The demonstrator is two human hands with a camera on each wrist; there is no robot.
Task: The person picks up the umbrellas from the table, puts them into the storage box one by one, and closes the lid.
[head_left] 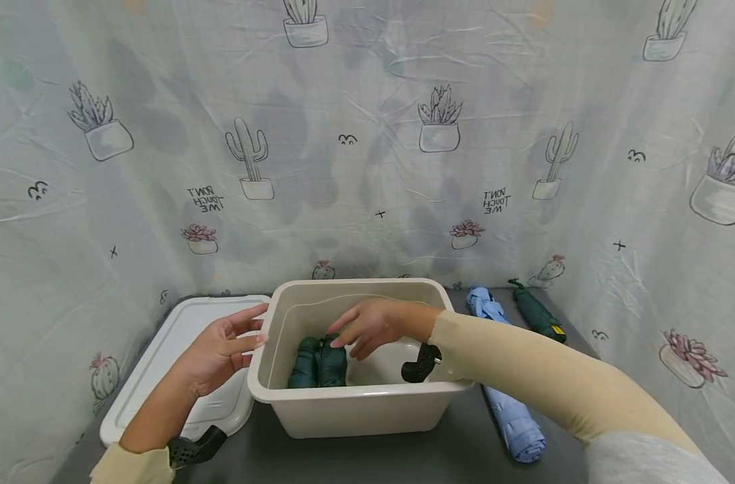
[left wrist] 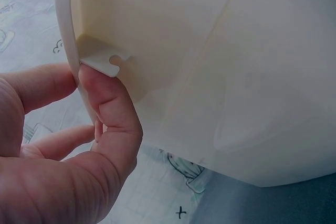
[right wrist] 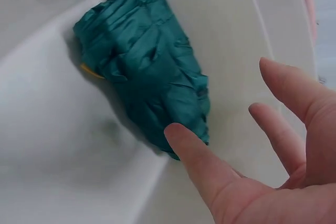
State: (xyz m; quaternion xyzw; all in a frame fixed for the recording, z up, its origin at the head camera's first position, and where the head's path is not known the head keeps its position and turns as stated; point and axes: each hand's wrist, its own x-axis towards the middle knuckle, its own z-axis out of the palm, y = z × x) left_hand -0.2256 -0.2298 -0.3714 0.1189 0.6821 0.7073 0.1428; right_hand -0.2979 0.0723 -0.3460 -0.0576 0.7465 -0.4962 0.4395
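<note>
A cream plastic storage box [head_left: 360,411] stands in the middle of the table. Inside it, at the left end, two dark green rolled fabric bundles [head_left: 331,363] lie side by side. Wrinkled teal-green fabric [right wrist: 149,61] with a bit of yellow at its edge fills the right wrist view. My left hand [head_left: 219,349] holds the box's left rim, its thumb [left wrist: 113,98] bent under the rim. My right hand [head_left: 370,326] is inside the box above the bundles, fingers spread and holding nothing. Whether a fingertip touches the fabric, I cannot tell.
The white lid [head_left: 144,376] lies flat left of the box. To the right are a long light blue fabric roll [head_left: 512,423], partly behind my right arm, and a dark green pouch [head_left: 533,310] with a yellow label. A printed curtain [head_left: 367,168] surrounds the grey table.
</note>
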